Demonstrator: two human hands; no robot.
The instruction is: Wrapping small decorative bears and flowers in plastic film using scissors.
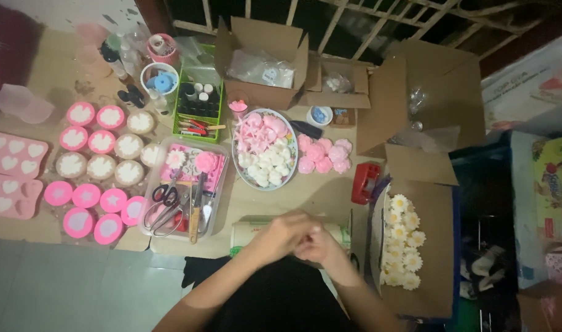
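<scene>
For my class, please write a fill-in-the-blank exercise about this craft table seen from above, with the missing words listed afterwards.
1. The left hand and the right hand meet above a ____ of clear wrap.
2. The scissors lie in a clear plastic ____.
3. The open box to the right of the hands holds white ____-shaped pieces.
4. The oval plate holds pink and ____ pieces.

Missing words: roll; tray; flower; white

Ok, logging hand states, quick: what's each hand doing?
Left hand: curled against the right, contents cannot be told.
Right hand: curled against the left, contents cannot be told.
</scene>
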